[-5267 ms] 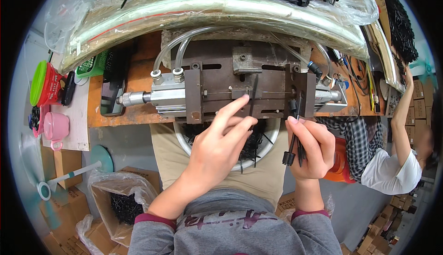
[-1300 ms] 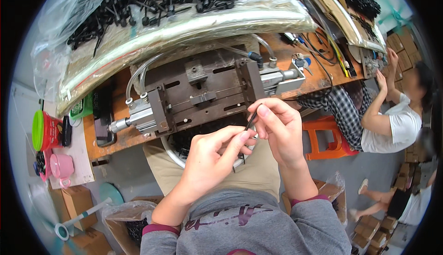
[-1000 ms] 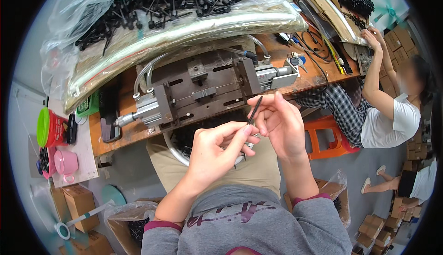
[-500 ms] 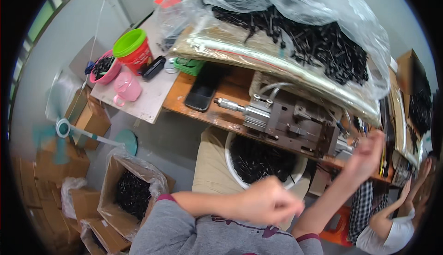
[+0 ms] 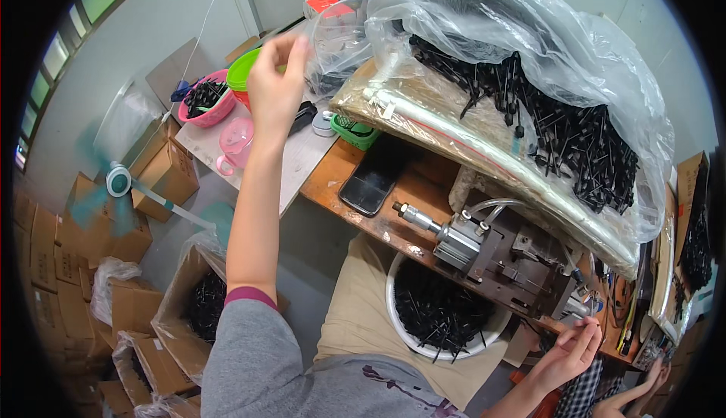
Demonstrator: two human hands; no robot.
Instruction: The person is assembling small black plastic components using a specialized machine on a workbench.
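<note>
My left hand (image 5: 274,89) is raised over the table at the left, beside the green-rimmed red bucket (image 5: 243,71). Its thumb and fingertips come together in a pinch, and what lies between them, if anything, cannot be made out. At the right end of the metal bench fixture (image 5: 510,263), my right hand (image 5: 569,354) has its fingertips pinched close to the fixture; anything in them is too small to name. The fixture carries a silver cylinder and clear air tubes. Below it, a white tub (image 5: 393,308) of thin black parts (image 5: 439,304) rests at my lap.
A plastic-lined board (image 5: 461,142) piled with black parts (image 5: 597,153) stands behind the fixture. A phone (image 5: 370,183), a pink cup (image 5: 237,142) and a pink basket (image 5: 215,115) are to the left. A running fan (image 5: 119,181) and cardboard boxes (image 5: 162,183) stand left; another person's hands (image 5: 656,376) show far right.
My left hand has swung from in front of my body up over the left table. My right hand has moved down, nearer to me, beside the fixture's end. The view has shifted.
</note>
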